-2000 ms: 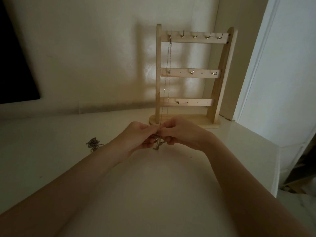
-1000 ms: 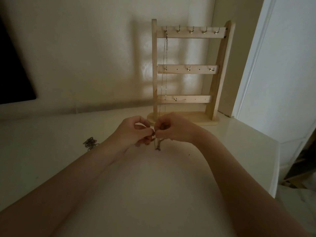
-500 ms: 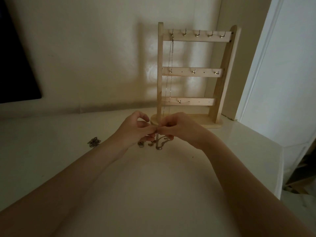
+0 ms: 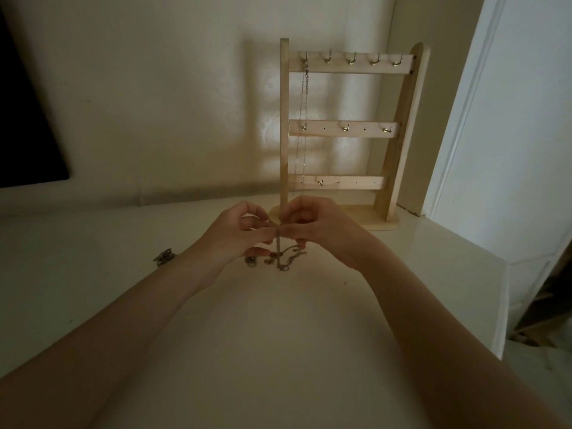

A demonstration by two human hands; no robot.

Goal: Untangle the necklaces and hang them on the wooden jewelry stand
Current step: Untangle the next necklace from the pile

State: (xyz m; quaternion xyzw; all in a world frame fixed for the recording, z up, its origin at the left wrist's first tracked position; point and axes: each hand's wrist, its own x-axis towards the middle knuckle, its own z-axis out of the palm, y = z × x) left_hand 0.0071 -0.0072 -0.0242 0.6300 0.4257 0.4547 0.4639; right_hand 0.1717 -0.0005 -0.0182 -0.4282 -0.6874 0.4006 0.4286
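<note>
A wooden jewelry stand (image 4: 391,156) with three hooked bars rises at the back of the white table (image 4: 278,351). One thin chain (image 4: 305,119) hangs from the leftmost top hook. Just in front of the stand's base, my left hand (image 4: 238,236) and my right hand (image 4: 318,230) meet fingertip to fingertip, both pinching a tangled necklace (image 4: 280,257). Its loops dangle below the fingers and spread onto the table. A second small chain clump (image 4: 163,257) lies on the table to the left of my left wrist.
The stand leans close to a cream wall. A dark panel (image 4: 28,119) fills the upper left. On the right are a white door frame (image 4: 483,119) and the table's right edge (image 4: 504,305), with floor clutter beyond it.
Over the two seconds my hands stayed together on the tangle. Loops of chain have come loose and now spread out below my fingers onto the table.
</note>
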